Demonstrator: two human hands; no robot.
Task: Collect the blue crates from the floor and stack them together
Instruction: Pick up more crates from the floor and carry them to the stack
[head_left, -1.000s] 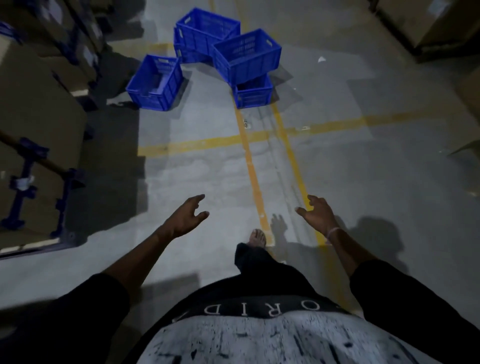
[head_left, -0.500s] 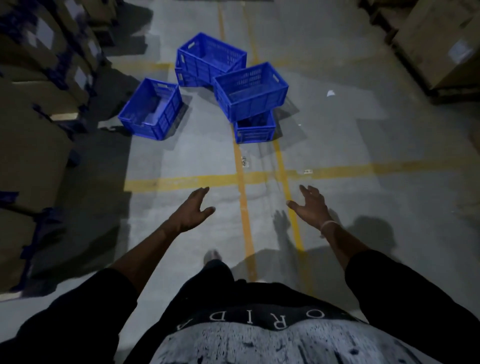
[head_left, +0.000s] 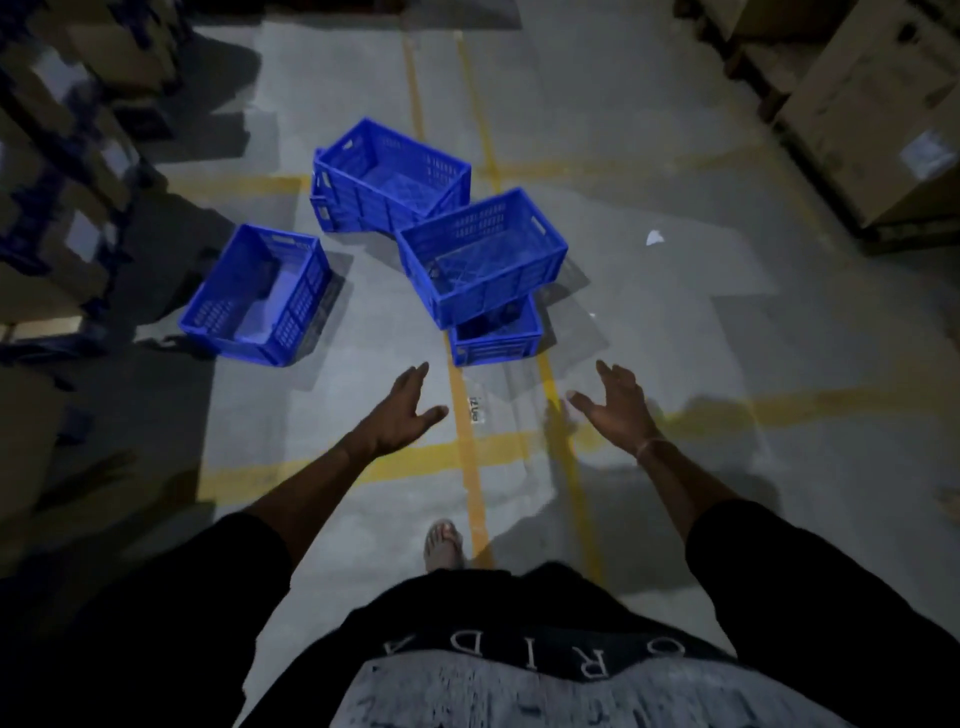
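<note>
Several blue plastic crates lie on the concrete floor ahead. One crate (head_left: 257, 296) sits alone at the left. A far crate (head_left: 389, 179) rests skewed on another whose corner shows at its left. A nearer crate (head_left: 483, 257) lies crooked on top of a lower crate (head_left: 496, 338). My left hand (head_left: 402, 410) and my right hand (head_left: 615, 405) reach forward with fingers spread, holding nothing, just short of the nearest crates.
Stacked cardboard boxes (head_left: 67, 171) on dark pallets line the left side. More cartons (head_left: 872, 114) stand at the right. Yellow floor lines (head_left: 462, 452) cross under my hands. A white paper scrap (head_left: 653, 238) lies right of the crates. My sandalled foot (head_left: 441, 543) is stepping forward.
I have walked closer, so the crates have come nearer and lower in view. Both hands have stretched further forward, still open.
</note>
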